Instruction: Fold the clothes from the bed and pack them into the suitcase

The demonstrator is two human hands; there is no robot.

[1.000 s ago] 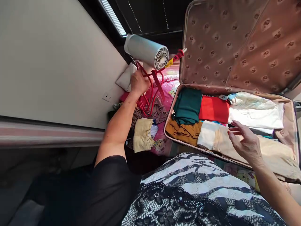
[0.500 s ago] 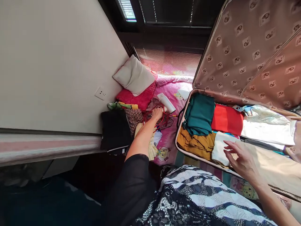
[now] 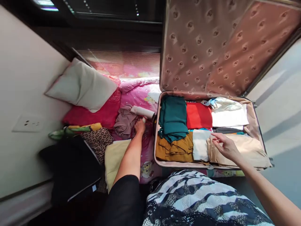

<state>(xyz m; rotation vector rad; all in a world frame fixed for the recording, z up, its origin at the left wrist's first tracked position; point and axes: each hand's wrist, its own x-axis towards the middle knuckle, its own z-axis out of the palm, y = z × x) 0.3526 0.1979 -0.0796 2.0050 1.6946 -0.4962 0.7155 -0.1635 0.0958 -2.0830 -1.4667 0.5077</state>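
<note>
My left hand [image 3: 140,126] reaches down to the bed at the left of the suitcase, between a crumpled mauve garment [image 3: 125,121] and the suitcase's edge. Its fingers are curled round something dark red and small, partly hidden and blurred. A white cylinder [image 3: 142,111], perhaps a bottle or roll, lies just beyond it. Over the open suitcase [image 3: 156,138], my right hand [image 3: 224,146] hovers with fingers apart, above folded beige clothing [image 3: 245,149] and a folded white cloth [image 3: 200,145]. Teal [image 3: 173,117], red [image 3: 199,115] and mustard [image 3: 175,147] clothes lie folded inside.
The suitcase lid [image 3: 207,47] stands up at the back. Left of my arm are folded pale yellow cloth [image 3: 115,157], a patterned brown cloth [image 3: 98,139], black clothing [image 3: 70,166] and a white pillow [image 3: 82,84]. A socket [image 3: 27,123] is on the left wall.
My view has swung to the right, bringing in the whole suitcase. Red cords seen round my left hand are now mostly out of sight, and the mauve garment shows more. My right hand still hovers.
</note>
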